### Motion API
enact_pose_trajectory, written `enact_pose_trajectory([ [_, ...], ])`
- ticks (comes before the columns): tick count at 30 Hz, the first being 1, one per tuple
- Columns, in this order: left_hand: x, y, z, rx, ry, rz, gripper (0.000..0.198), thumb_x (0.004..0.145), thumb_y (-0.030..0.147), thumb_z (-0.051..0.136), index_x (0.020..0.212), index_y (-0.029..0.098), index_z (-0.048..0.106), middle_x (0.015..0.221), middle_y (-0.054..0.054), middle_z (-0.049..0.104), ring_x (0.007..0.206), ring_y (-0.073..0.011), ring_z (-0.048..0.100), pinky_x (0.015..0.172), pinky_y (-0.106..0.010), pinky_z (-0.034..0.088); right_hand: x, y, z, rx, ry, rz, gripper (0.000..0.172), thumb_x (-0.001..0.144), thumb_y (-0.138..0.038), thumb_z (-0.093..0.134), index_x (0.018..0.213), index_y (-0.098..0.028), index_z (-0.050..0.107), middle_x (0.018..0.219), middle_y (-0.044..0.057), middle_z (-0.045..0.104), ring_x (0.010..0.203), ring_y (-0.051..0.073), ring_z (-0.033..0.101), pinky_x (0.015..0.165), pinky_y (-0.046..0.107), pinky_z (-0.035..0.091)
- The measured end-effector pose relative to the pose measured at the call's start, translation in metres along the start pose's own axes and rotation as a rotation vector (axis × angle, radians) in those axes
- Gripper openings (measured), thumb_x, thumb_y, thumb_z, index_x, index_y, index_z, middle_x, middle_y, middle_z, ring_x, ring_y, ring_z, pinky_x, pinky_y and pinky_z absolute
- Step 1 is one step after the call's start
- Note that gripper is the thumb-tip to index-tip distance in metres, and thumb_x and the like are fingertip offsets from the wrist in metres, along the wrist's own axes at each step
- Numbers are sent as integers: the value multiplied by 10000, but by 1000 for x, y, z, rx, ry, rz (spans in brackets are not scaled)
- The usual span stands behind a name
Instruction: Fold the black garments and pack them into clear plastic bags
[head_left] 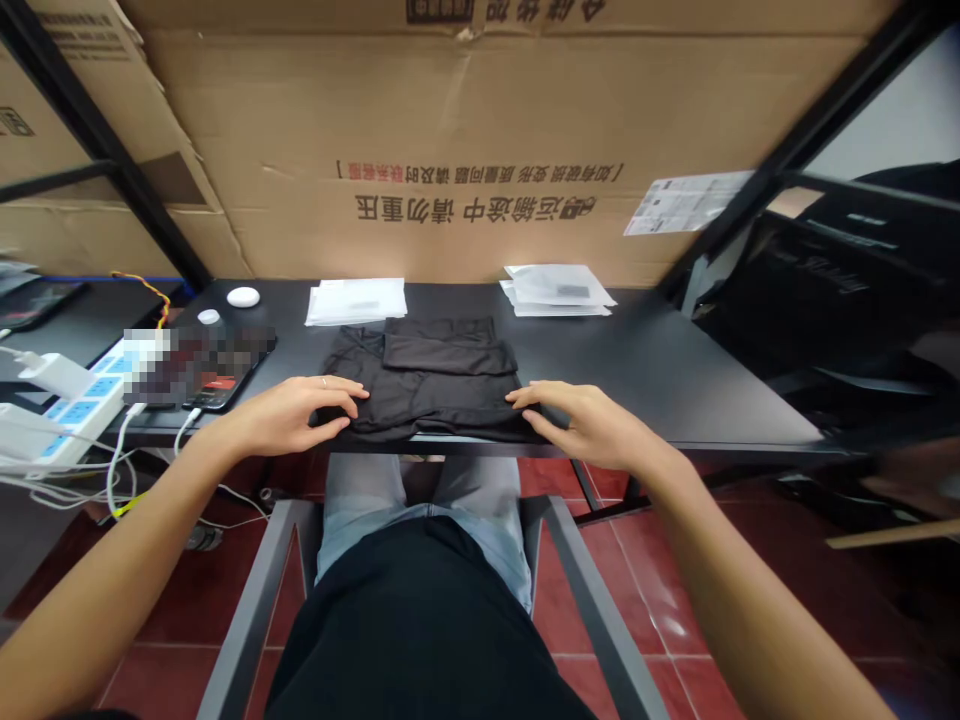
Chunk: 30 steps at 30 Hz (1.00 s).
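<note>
A black cloth garment (427, 385) lies folded in layers on the black table (675, 385), close to the near edge. My left hand (296, 415) rests on the garment's near left part, with its fingertips on the cloth. My right hand (577, 420) lies on the near right part, its fingers spread over the fold. Neither hand visibly pinches or lifts the cloth. The garment's lower edge is partly hidden behind my fingers.
Two stacks of white packets (356, 302) sit behind the garment, with a second stack (556, 291) to the right. A phone (210, 392), a white puck (243, 296), and a power strip (86, 400) with cables lie left. Cardboard (480, 130) stands behind the table.
</note>
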<state>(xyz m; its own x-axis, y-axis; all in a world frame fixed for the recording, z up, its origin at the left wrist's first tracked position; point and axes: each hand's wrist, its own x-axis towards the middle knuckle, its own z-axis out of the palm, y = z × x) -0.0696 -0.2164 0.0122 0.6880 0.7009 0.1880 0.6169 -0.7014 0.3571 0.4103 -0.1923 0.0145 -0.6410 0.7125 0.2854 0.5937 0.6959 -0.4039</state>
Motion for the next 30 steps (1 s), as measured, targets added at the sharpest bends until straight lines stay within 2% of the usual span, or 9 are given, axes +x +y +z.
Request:
enact_pose_trajectory([
  [3,3,2,-1,-55,37,-66,237,1112,408,591,1135,300,801,1443,-47,826,1394,-270,768,1183,-417,623,4,1,2,-14,55,77,263,1091,-395,604,1202,-317,829,1208,48,905,991,310,880,897,442,707],
  [6,13,-1,-3,-92,155,-193,251,1110,437,583,1203,276,751,1161,-44,879,1077,-251,845,950,-373,659,15,6,1,-38,159,130,239,1070,-404,622,1112,-299,833,1054,45,906,851,291,855,837,423,685],
  [9,31,-12,-6,-84,328,-327,270,1102,454,567,1180,246,719,832,7,805,714,-201,741,719,-319,572,39,19,-3,-47,332,167,240,1044,-415,646,1044,-272,839,967,60,886,886,309,846,884,444,685],
  [11,47,-22,-8,-50,412,-395,280,1096,453,569,1198,242,722,752,24,764,627,-195,671,698,-325,537,61,32,-5,-59,393,192,265,1036,-418,651,1041,-244,851,943,81,878,851,312,831,887,462,686],
  [17,88,-41,-5,250,504,-512,231,1068,360,639,1247,269,753,1107,-86,851,1014,-327,789,1000,-476,586,113,64,5,-285,229,343,229,994,-371,714,1058,-219,873,1054,146,885,988,371,836,977,529,678],
  [20,92,-39,-2,328,521,-438,293,1082,333,606,1310,263,776,1330,-129,812,1219,-365,747,1106,-528,582,116,62,12,-303,241,309,279,1011,-358,719,1208,-219,861,1263,175,866,1204,408,814,1109,591,650],
  [24,76,-34,1,251,327,-193,372,1127,434,568,1327,276,839,1499,-98,761,1433,-352,655,1279,-553,505,103,45,23,-200,189,19,418,1113,-349,584,1443,-215,802,1653,165,691,1535,397,660,1335,625,506],
  [27,57,-36,5,271,217,-210,414,1128,490,567,1288,276,882,1589,-109,719,1531,-394,596,1311,-621,469,91,35,34,-182,4,-36,490,1150,-395,548,1552,-196,746,1724,167,625,1598,393,612,1354,622,501],
  [30,35,-42,7,235,165,-223,496,1147,528,526,1438,265,831,1683,-134,652,1595,-392,552,1339,-641,444,82,32,41,-210,-77,-22,517,1157,-410,557,1599,-193,711,1703,166,646,1600,391,612,1351,611,514],
])
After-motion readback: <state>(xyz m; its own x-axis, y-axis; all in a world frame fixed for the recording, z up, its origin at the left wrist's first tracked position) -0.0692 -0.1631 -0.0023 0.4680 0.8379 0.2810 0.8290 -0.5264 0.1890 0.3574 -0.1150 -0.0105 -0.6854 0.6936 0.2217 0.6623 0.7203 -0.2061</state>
